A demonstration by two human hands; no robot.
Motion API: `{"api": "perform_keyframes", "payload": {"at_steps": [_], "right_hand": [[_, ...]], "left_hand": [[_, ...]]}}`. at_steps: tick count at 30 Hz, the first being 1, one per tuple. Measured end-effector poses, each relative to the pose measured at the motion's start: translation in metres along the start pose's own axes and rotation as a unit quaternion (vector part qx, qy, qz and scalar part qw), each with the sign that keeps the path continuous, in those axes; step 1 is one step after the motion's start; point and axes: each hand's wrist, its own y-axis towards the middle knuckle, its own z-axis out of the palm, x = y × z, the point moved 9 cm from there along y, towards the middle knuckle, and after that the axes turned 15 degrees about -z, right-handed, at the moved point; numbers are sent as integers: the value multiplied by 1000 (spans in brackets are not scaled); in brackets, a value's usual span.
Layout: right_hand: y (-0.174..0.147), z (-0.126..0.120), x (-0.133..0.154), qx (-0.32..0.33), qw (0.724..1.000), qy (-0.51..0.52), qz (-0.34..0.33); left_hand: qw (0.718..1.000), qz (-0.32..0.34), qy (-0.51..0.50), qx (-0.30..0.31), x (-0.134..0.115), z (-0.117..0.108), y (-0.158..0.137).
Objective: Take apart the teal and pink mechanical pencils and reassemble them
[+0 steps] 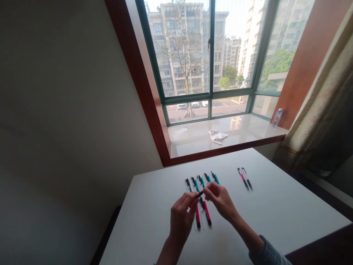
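Note:
My left hand [182, 213] is closed around a red and black pen part [200, 194], whose black end sticks out toward the right. At that black end, my right hand [220, 200] pinches thumb and fingers together; what lies between its fingertips is too small to make out. Below my hands lie red pen barrels with black ends [207, 213] and thin clear refills [203, 221]. Just beyond them is a row of teal and black pen parts [215, 178], partly hidden by my fingers.
Two pens [243, 179] lie together at the right of the white table [154, 198]. Behind the table, a window sill holds a crumpled white cloth [217, 136] and a clear bottle [277, 117]. A curtain [311, 99] hangs at the right, and a wall rises at the left.

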Motion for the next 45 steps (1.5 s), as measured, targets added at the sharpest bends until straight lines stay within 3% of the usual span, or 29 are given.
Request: {"api": "perform_keyframes", "payload": {"at_steps": [3,7,13,20,26,33,45], "right_hand": [[21,-7,-9,8,996,-92,-20],[39,-4,-20,29,991,-125,-46],[37,-4,-29,3,977,-186,-101],[30,-7,-37,3,985,-141,-96],[29,3,-34,37,996,-39,-70],[27,-1,-39,29,994,-96,-51],[27,6,-21,92,992,-44,-76]], "left_hand": [[999,28,24,30,1,3,15],[997,26,43,58,10,13,26],[999,-14,-10,46,28,14,24],[996,-48,-15,68,36,14,20],[995,-68,-32,62,42,9,22],[997,-55,-1,47,40,10,22],[993,-97,-5,65,51,13,23]]}}
